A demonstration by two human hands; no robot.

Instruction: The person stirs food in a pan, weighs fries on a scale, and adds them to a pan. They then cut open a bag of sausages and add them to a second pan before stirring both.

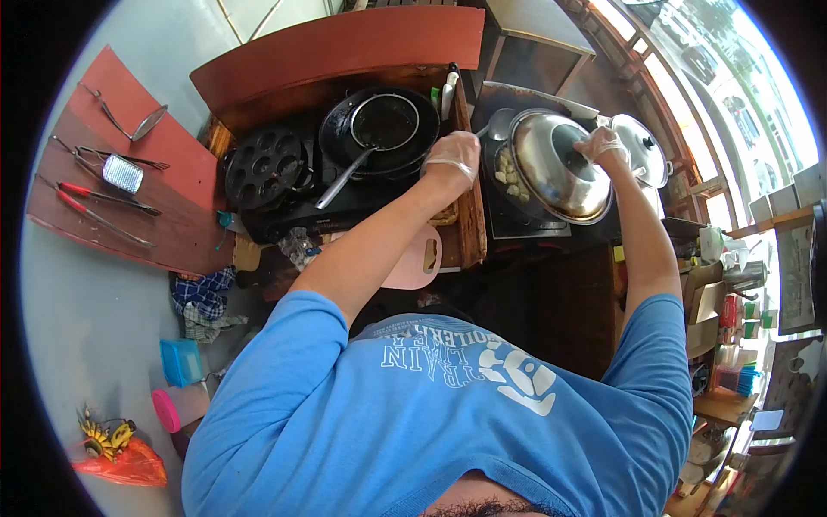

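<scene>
My right hand (602, 148), in a clear plastic glove, is closed on the knob of a large domed steel lid (551, 177). The lid is tilted over a dark pan (527, 211) on the right-hand stove and covers most of it. Pale food pieces (512, 178) show at the pan's left side. My left hand (454, 157), gloved as well, is closed around the handle of a metal ladle (500, 124), whose head is beside the lid's upper left edge. Left of that hand, a strainer (349, 175) with a long handle rests in a black wok (332, 129).
A round-hollowed mould pan (263, 168) sits on the left stove. A wooden partition (472, 215) stands between the two stoves. Behind the lid is a lidded pot (642, 151). Tongs (95, 201) hang on the left board. A pink cutting board (418, 267) lies below my left forearm.
</scene>
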